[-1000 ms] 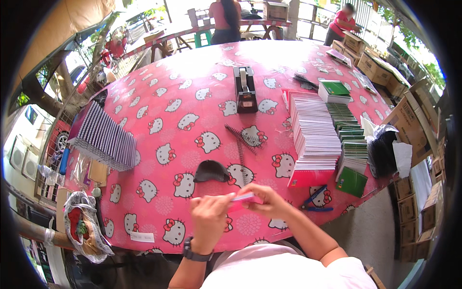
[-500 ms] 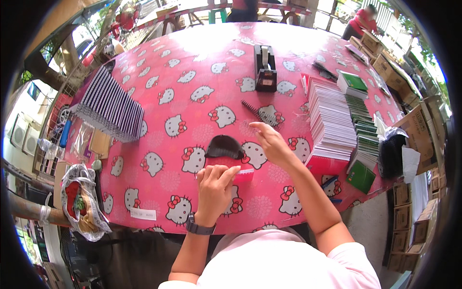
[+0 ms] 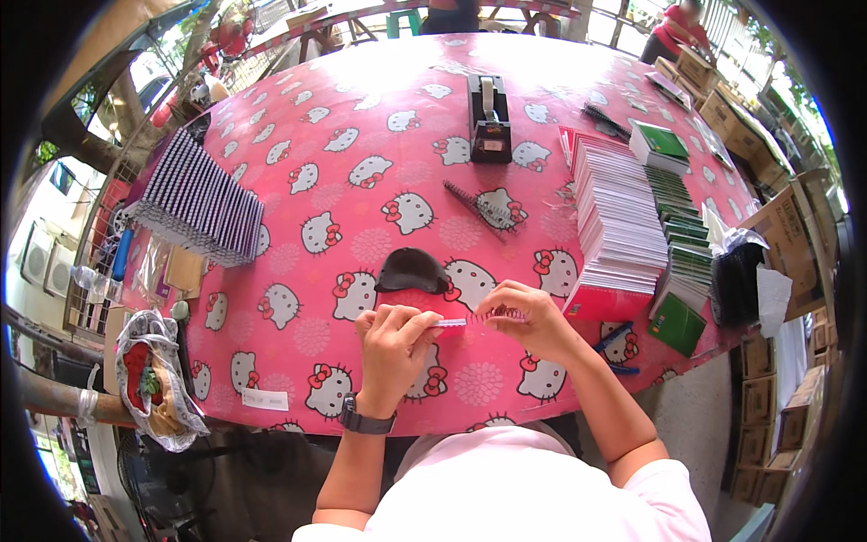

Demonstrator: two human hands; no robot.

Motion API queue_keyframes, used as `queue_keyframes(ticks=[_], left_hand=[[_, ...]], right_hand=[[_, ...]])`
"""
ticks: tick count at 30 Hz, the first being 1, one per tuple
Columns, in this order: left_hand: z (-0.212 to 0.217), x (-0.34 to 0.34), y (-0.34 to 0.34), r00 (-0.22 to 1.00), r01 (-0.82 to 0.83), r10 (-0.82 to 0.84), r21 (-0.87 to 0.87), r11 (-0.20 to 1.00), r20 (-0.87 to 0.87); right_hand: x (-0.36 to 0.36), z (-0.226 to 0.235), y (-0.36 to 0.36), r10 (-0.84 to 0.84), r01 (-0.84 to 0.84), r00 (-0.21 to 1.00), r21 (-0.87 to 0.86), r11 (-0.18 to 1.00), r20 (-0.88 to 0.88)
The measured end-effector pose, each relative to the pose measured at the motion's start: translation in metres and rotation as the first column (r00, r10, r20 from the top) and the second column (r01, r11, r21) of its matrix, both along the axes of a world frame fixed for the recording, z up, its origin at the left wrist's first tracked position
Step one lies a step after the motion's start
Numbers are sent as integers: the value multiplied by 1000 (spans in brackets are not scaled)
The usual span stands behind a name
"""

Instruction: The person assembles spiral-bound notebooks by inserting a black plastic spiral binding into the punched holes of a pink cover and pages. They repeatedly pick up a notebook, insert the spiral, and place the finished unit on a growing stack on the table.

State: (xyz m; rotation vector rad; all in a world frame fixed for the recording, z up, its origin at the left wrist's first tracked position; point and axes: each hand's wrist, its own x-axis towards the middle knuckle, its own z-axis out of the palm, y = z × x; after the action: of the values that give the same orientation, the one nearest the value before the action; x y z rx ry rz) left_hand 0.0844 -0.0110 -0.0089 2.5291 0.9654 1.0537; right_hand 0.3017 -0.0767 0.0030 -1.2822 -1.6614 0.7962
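My left hand (image 3: 394,341) pinches the left end of a small red booklet (image 3: 441,312) that lies on the pink cartoon-cat tablecloth (image 3: 361,135). My right hand (image 3: 528,316) holds a red spiral binding coil (image 3: 504,314) against the booklet's right edge. A black curved piece (image 3: 411,269) rests on the cloth just beyond both hands. A black spiral coil (image 3: 479,210) lies loose farther out, and a black tape dispenser (image 3: 489,117) stands near the table's middle.
A fanned stack of striped notebooks (image 3: 200,200) sits at the left. A long row of white-edged booklets (image 3: 619,212) and green notebooks (image 3: 682,235) fills the right. Cardboard boxes (image 3: 768,135) line the right side. A patterned bag (image 3: 149,379) hangs at the lower left.
The right hand reached out toward the black coil half a second ago, then came back; it now holds a red coil at the booklet. The left hand stayed on the booklet.
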Motion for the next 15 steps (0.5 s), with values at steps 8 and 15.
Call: queue_keyframes(ticks=[8,15], left_hand=[[1,0,1,1000,20,-20,-7,1000,3],[2,1,0,1000,19,-19,-4,1000,12]], right_hand=[[1,7,8,100,-101,995,-104,989,-12],[2,7,11,165,-162,979,-37,986,117]])
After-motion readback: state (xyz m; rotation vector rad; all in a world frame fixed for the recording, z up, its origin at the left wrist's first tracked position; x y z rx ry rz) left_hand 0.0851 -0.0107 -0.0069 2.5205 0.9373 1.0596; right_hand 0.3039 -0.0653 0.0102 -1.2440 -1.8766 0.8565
